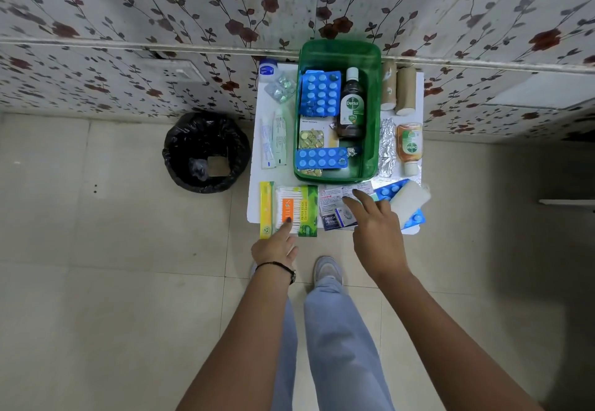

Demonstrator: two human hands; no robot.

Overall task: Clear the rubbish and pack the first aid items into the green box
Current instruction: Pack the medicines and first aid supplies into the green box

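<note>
The green box (373, 127) stands open on a small white table (257, 191), holding blue blister strips (320, 93), a dark Dettol bottle (352, 108) and yellow tablet strips. My left hand (275, 244) rests one fingertip on a cotton swab pack (293, 209) at the table's front left. My right hand (375, 225) hovers with fingers spread over a printed leaflet (335, 195) and a small box (336, 217). A white pad (410, 199) lies on another blue strip beside that hand.
A black-lined bin (206, 151) stands on the floor left of the table, with scraps inside. Two tubes (273, 141), a small jar (268, 68), bandage rolls (399, 90), foil strips (387, 146) and an orange Dettol bottle (409, 146) surround the box. A flowered wall is behind.
</note>
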